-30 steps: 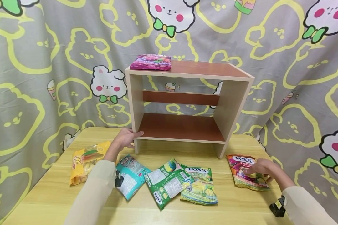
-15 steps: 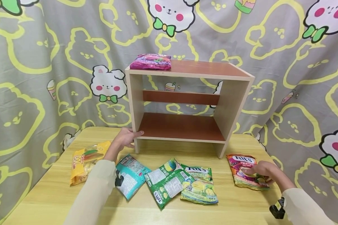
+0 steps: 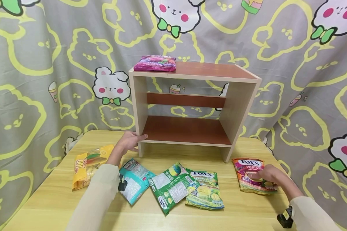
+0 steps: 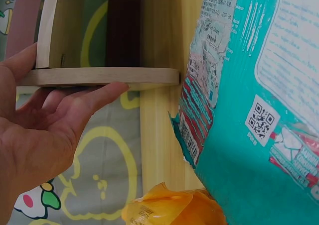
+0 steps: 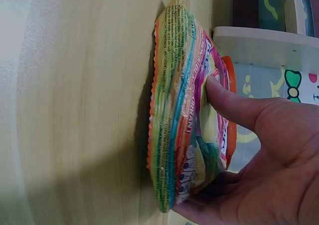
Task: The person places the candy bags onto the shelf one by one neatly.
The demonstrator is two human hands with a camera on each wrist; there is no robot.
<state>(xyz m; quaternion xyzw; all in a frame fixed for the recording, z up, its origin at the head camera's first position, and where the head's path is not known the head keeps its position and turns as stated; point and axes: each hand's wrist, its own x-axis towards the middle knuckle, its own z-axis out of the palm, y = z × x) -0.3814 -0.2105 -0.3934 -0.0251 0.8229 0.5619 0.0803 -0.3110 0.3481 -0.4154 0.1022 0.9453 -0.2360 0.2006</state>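
Observation:
My left hand (image 3: 130,141) grips the left side panel of a small wooden shelf (image 3: 188,142). In the left wrist view the thumb lies on the panel's inner side and the fingers (image 4: 99,96) run along its outer side. At the right, my right hand (image 3: 270,175) holds an orange and purple Fox's candy bag (image 3: 248,176). The right wrist view shows the thumb pressing the bag's printed front, with the other fingers around its lower edge, partly hidden behind it. The bag lies close over the tabletop, right of the shelf's front leg.
A magenta candy bag (image 3: 154,64) lies on the shelf's top left. Before the shelf are a teal bag (image 3: 134,183), a green bag (image 3: 170,189) overlapping a green and yellow Fox's bag (image 3: 205,192), and a yellow bag (image 3: 88,166) at the left. A patterned curtain (image 3: 84,64) hangs behind.
My right hand and the candy bag have shifted very slightly. The left hand and the shelf stay as they were.

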